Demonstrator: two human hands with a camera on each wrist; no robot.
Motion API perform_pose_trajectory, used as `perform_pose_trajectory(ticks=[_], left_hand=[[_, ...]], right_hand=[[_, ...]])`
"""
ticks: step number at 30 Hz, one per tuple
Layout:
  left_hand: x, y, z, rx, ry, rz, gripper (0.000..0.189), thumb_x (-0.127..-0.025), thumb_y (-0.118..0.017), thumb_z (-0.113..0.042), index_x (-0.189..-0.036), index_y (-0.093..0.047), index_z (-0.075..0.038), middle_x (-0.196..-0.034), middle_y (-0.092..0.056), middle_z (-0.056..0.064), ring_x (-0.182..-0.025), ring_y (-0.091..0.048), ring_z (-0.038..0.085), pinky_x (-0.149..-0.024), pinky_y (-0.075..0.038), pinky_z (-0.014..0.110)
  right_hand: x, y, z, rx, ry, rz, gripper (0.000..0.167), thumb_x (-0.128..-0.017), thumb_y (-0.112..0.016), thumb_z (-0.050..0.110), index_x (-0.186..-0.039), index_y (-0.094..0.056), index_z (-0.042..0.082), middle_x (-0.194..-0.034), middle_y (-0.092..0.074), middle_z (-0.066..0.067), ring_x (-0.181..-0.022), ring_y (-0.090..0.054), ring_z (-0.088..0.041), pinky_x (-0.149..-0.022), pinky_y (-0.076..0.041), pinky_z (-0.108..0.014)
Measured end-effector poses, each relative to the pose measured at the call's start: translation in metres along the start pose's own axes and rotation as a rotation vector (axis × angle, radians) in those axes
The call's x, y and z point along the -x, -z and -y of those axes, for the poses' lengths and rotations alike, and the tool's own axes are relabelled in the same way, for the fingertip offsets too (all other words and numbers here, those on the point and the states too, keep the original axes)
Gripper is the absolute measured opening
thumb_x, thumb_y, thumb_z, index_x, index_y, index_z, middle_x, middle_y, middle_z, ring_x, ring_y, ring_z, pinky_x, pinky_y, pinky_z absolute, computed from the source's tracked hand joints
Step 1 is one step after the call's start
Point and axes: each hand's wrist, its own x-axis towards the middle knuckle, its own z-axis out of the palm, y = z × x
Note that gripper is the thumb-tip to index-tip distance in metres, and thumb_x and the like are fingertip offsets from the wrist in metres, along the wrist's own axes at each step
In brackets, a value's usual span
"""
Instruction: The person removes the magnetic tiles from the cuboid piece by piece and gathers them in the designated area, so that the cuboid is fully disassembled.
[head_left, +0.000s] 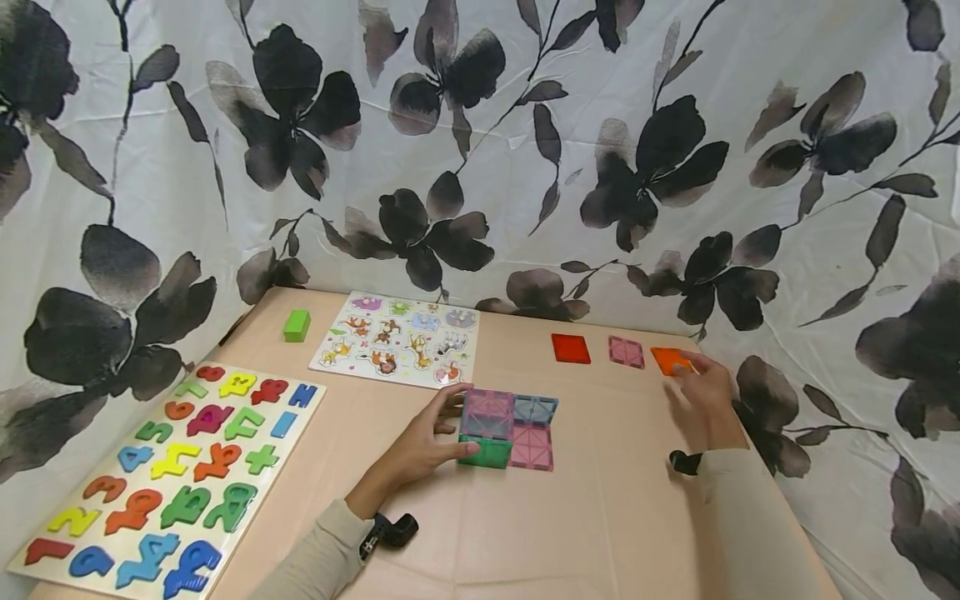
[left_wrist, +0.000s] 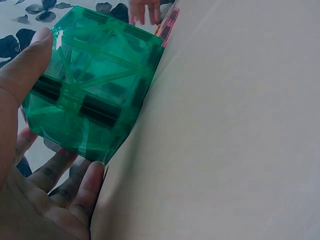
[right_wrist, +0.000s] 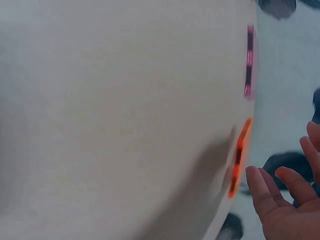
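My left hand (head_left: pixel 420 442) grips a small structure of translucent magnetic tiles, its thumb on the green tile (head_left: pixel 486 452) and its fingers around the far left side. Purple (head_left: pixel 487 412), blue (head_left: pixel 536 408) and pink (head_left: pixel 532 447) tiles join the green one. In the left wrist view the green tile (left_wrist: pixel 100 75) faces the camera, thumb along its edge. At the far right, my right hand (head_left: pixel 708 396) reaches to the orange tile (head_left: pixel 667 360), fingertips at its near right edge. The right wrist view shows those fingers (right_wrist: pixel 262 192) loosely extended beside the orange tile (right_wrist: pixel 241 157).
A red tile (head_left: pixel 571 348) and a pink tile (head_left: pixel 626 352) lie in a row left of the orange one. An animal puzzle board (head_left: pixel 341 337), a green block (head_left: pixel 297 325) and a number puzzle board (head_left: pixel 247 492) occupy the left side. Floral cloth (head_left: pixel 525 208) hangs behind the table.
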Motion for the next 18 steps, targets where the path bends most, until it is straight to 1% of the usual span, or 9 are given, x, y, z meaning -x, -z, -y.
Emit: perform_pose_trajectory(ticks=[2, 3, 5, 7, 10, 11, 13, 15, 18], left_hand=[[0.0, 0.0, 0.0, -0.002, -0.001, 0.003, 0.089, -0.091, -0.086, -0.026, -0.164, -0.035, -0.029, -0.16, -0.049, 0.012, -0.134, -0.061, 0.033, -0.114, -0.051, 0.054], [-0.001, 0.0, 0.0, -0.005, -0.003, 0.003, 0.089, -0.091, -0.086, -0.026, -0.164, -0.035, -0.028, -0.16, -0.049, 0.012, -0.135, -0.061, 0.033, -0.114, -0.05, 0.054], [-0.001, 0.001, 0.0, -0.01, -0.007, 0.002, 0.089, -0.091, -0.086, -0.025, -0.164, -0.035, -0.028, -0.16, -0.049, 0.012, -0.138, -0.059, 0.033, -0.115, -0.049, 0.055], [-0.001, 0.001, -0.001, -0.013, -0.009, -0.001, 0.088, -0.091, -0.086, -0.025, -0.163, -0.035, -0.03, -0.16, -0.05, 0.011, -0.14, -0.057, 0.032, -0.115, -0.049, 0.055], [-0.002, 0.001, 0.0, -0.01, -0.008, -0.002, 0.088, -0.091, -0.086, -0.025, -0.163, -0.036, -0.032, -0.16, -0.05, 0.011, -0.14, -0.058, 0.033, -0.115, -0.049, 0.055], [-0.001, 0.001, 0.0, -0.009, -0.005, -0.003, 0.088, -0.091, -0.086, -0.025, -0.162, -0.036, -0.032, -0.16, -0.05, 0.011, -0.139, -0.058, 0.033, -0.115, -0.049, 0.055], [-0.002, 0.001, 0.0, -0.007, -0.005, -0.001, 0.088, -0.091, -0.086, -0.025, -0.163, -0.036, -0.031, -0.16, -0.05, 0.013, -0.138, -0.059, 0.033, -0.114, -0.049, 0.055], [-0.002, 0.0, 0.0, -0.005, 0.0, 0.0, 0.088, -0.091, -0.087, -0.025, -0.163, -0.036, -0.03, -0.16, -0.049, 0.013, -0.135, -0.061, 0.033, -0.114, -0.05, 0.055], [-0.002, 0.0, 0.0, -0.006, 0.003, 0.0, 0.089, -0.091, -0.086, -0.025, -0.164, -0.035, -0.026, -0.161, -0.049, 0.013, -0.133, -0.062, 0.033, -0.114, -0.05, 0.055]], right_hand=[[0.01, -0.007, 0.004, 0.0, 0.073, 0.012, 0.051, -0.11, -0.057, 0.021, -0.159, -0.049, 0.009, -0.169, -0.039, -0.022, -0.142, -0.054, -0.039, -0.102, -0.059, -0.033], [0.014, -0.011, 0.006, -0.004, 0.119, 0.029, 0.052, -0.11, -0.059, 0.022, -0.158, -0.049, 0.007, -0.166, -0.043, -0.024, -0.136, -0.06, -0.034, -0.096, -0.061, -0.029], [0.028, -0.019, 0.01, -0.023, 0.206, 0.07, 0.054, -0.108, -0.064, 0.024, -0.157, -0.05, 0.006, -0.162, -0.048, -0.024, -0.129, -0.064, -0.028, -0.088, -0.061, -0.019], [0.044, -0.028, 0.017, -0.021, 0.283, 0.114, 0.055, -0.106, -0.067, 0.026, -0.155, -0.053, 0.006, -0.159, -0.052, -0.023, -0.129, -0.065, -0.027, -0.086, -0.059, -0.013], [0.068, -0.044, 0.026, 0.013, 0.37, 0.179, 0.051, -0.105, -0.07, 0.026, -0.152, -0.058, 0.009, -0.156, -0.057, -0.02, -0.133, -0.064, -0.035, -0.087, -0.053, -0.006], [0.075, -0.05, 0.029, 0.023, 0.391, 0.199, 0.05, -0.104, -0.07, 0.024, -0.151, -0.059, 0.011, -0.155, -0.059, -0.019, -0.133, -0.064, -0.037, -0.089, -0.052, -0.005], [0.089, -0.06, 0.034, 0.049, 0.433, 0.234, 0.046, -0.103, -0.072, 0.019, -0.148, -0.063, 0.015, -0.152, -0.061, -0.015, -0.132, -0.065, -0.037, -0.091, -0.051, -0.006], [0.101, -0.07, 0.038, 0.065, 0.473, 0.268, 0.045, -0.102, -0.073, 0.014, -0.145, -0.066, 0.018, -0.15, -0.064, -0.01, -0.131, -0.067, -0.034, -0.094, -0.051, -0.008], [0.118, -0.084, 0.045, 0.072, 0.544, 0.317, 0.041, -0.099, -0.076, 0.012, -0.139, -0.07, 0.019, -0.145, -0.068, -0.006, -0.129, -0.068, -0.03, -0.097, -0.054, -0.013]])
